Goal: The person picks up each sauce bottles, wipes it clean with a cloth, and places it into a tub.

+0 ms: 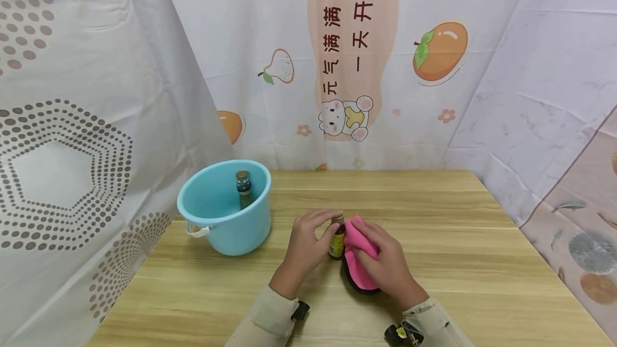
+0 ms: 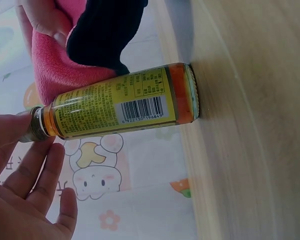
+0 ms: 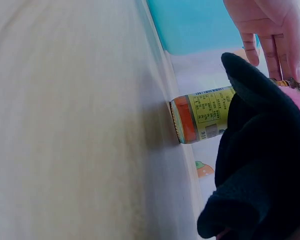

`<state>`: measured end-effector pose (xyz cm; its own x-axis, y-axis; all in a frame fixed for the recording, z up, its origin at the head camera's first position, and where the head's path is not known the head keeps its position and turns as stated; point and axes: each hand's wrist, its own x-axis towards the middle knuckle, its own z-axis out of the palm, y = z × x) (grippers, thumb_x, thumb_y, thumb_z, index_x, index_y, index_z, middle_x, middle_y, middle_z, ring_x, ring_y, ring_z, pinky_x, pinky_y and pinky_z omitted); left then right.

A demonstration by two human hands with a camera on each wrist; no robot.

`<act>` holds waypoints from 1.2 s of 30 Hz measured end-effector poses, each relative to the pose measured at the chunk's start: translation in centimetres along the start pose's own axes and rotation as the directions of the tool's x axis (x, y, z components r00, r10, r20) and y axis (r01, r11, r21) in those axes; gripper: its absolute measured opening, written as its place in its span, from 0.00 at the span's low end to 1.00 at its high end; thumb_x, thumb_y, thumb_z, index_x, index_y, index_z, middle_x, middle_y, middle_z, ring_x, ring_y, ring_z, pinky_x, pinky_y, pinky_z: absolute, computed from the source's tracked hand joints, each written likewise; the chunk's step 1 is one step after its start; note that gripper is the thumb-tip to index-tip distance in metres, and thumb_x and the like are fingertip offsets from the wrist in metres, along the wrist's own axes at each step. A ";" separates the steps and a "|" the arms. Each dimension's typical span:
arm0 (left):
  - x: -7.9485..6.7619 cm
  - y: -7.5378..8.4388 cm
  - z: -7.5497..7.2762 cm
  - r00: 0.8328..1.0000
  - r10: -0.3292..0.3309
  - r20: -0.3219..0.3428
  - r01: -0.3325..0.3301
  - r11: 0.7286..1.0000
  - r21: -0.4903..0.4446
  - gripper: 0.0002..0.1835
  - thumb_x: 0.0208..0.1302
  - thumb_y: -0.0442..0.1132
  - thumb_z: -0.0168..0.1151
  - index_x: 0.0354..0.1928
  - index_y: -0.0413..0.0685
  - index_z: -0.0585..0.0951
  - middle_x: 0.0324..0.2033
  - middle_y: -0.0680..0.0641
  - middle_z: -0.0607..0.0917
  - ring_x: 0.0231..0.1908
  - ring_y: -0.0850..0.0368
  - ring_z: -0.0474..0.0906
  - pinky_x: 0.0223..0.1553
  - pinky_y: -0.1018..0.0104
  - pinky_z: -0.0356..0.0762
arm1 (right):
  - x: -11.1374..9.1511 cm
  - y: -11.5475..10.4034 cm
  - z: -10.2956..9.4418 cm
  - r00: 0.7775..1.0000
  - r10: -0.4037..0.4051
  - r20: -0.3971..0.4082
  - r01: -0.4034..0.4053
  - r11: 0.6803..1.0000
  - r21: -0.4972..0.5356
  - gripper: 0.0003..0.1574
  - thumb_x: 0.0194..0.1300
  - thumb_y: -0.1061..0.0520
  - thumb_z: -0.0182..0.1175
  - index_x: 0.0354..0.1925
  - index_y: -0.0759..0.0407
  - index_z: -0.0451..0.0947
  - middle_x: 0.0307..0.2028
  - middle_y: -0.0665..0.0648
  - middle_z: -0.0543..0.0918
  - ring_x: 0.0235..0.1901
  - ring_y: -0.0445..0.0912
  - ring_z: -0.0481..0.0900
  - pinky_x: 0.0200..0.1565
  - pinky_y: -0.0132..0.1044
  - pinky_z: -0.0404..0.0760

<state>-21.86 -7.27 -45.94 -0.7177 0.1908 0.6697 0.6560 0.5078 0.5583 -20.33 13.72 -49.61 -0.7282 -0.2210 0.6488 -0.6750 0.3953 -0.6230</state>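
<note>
A small glass bottle (image 1: pixel 337 244) with a yellow-green label and orange contents stands upright on the wooden table. My left hand (image 1: pixel 306 245) pinches its cap between thumb and forefinger, the other fingers loosely spread in the left wrist view. A plush cloth (image 1: pixel 358 269), pink on one side and black on the other, is bunched in my right hand (image 1: pixel 389 264). The cloth touches the side of the bottle near its upper part, and its dark edge (image 3: pixel 260 165) hangs down, hiding much of the bottle in the right wrist view.
To the left stands a light blue bucket (image 1: pixel 243 232) with a white handle grip. Inside it leans another bottle (image 1: pixel 243 189) with a brownish cap. Patterned curtains (image 1: pixel 270 122) hang behind the table (image 1: pixel 458 283) and at both sides.
</note>
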 end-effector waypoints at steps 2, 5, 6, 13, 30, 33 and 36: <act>0.0 0.0 0.0 1.000 -0.004 0.003 0.004 1.000 0.003 0.14 0.70 0.40 0.69 0.56 0.58 0.88 0.52 0.61 0.89 0.56 0.62 0.83 0.55 0.46 0.75 | 0.0 0.0 0.0 1.000 0.005 0.008 -0.005 1.000 0.004 0.36 0.62 0.65 0.73 0.68 0.53 0.79 0.66 0.59 0.79 0.62 0.55 0.81 0.61 0.22 0.74; -0.1 -0.1 0.0 1.000 -0.015 0.005 0.015 1.000 0.009 0.15 0.68 0.42 0.71 0.56 0.57 0.88 0.52 0.61 0.89 0.56 0.62 0.83 0.56 0.45 0.72 | -0.1 0.1 0.0 1.000 0.022 0.020 -0.022 1.000 -0.002 0.37 0.61 0.67 0.72 0.68 0.53 0.79 0.66 0.58 0.80 0.62 0.54 0.81 0.59 0.24 0.76; -0.1 -0.1 0.0 1.000 -0.017 0.004 0.017 1.000 0.012 0.16 0.67 0.43 0.72 0.56 0.58 0.88 0.52 0.61 0.89 0.56 0.62 0.83 0.56 0.45 0.71 | -0.1 0.2 0.0 0.999 0.029 0.023 -0.028 1.000 -0.007 0.37 0.61 0.68 0.72 0.67 0.53 0.79 0.65 0.58 0.80 0.61 0.53 0.82 0.58 0.25 0.78; -0.2 0.0 0.3 0.999 -0.024 -0.021 0.025 0.999 0.031 0.17 0.64 0.45 0.75 0.55 0.61 0.88 0.53 0.59 0.87 0.56 0.60 0.81 0.56 0.43 0.69 | -0.3 0.3 0.0 0.990 0.130 0.062 -0.125 0.990 -0.069 0.37 0.60 0.68 0.71 0.67 0.51 0.80 0.65 0.54 0.81 0.61 0.47 0.81 0.54 0.41 0.85; 0.0 0.1 0.3 0.999 -0.035 -0.024 0.036 0.998 0.041 0.16 0.66 0.45 0.73 0.55 0.63 0.88 0.51 0.59 0.88 0.55 0.61 0.82 0.59 0.39 0.70 | -0.2 0.0 0.1 0.936 0.321 0.142 -0.303 0.943 -0.134 0.35 0.60 0.61 0.73 0.66 0.49 0.81 0.64 0.55 0.82 0.62 0.49 0.80 0.59 0.51 0.82; 0.0 0.1 0.3 0.999 -0.026 -0.033 0.027 0.999 0.043 0.15 0.66 0.45 0.73 0.54 0.61 0.89 0.50 0.59 0.89 0.54 0.60 0.83 0.57 0.38 0.71 | -0.3 0.1 0.1 0.937 0.321 0.142 -0.304 0.944 -0.130 0.36 0.60 0.61 0.73 0.66 0.49 0.80 0.64 0.56 0.82 0.63 0.51 0.80 0.60 0.51 0.81; 0.0 0.1 0.3 0.999 -0.029 -0.031 0.030 0.999 0.038 0.15 0.66 0.45 0.73 0.54 0.61 0.89 0.50 0.61 0.89 0.54 0.62 0.84 0.57 0.40 0.72 | -0.4 0.1 0.1 0.940 0.312 0.140 -0.295 0.947 -0.129 0.36 0.59 0.62 0.73 0.66 0.49 0.80 0.64 0.56 0.82 0.63 0.51 0.80 0.60 0.51 0.81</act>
<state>-21.82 -6.99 -46.01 -0.7286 0.1504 0.6682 0.6252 0.5445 0.5591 -20.17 13.75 -49.98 -0.9114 -0.2089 0.3546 -0.4090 0.5547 -0.7246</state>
